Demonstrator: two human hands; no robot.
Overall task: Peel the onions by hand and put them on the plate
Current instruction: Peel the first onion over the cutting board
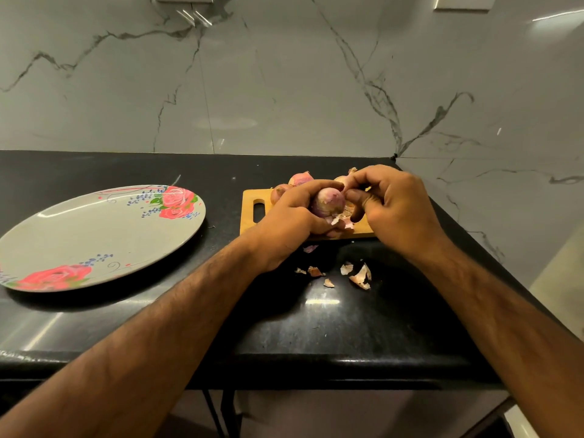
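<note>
We are counting four onions in all. One onion (pixel 327 202) is sitting in our hands, and three other onions (pixel 300 178) are lying behind our hands on the far part of the one wooden board (pixel 249 213). One plate (pixel 94 235) with red roses is lying on the black table (pixel 347 327), well apart from the board, over on the left. About six small skin bits (pixel 361 276) are lying on the table just in front of the board, between our two arms.

Our left hand (pixel 294 213) is curling round the onion from the left and from below, and it is gripping it. Our right hand (pixel 392 200) is curling too. Its thumb is pressing on the right side of the onion and its bent fingers are reaching over the top, so it is pinching at the onion there.

The onion is sitting right between our two hands, and both are touching it. We are holding it up over the near edge of the board, far from the plate. It is looking pale purple, and loose skin is hanging from its bottom, just by our left fingers
</note>
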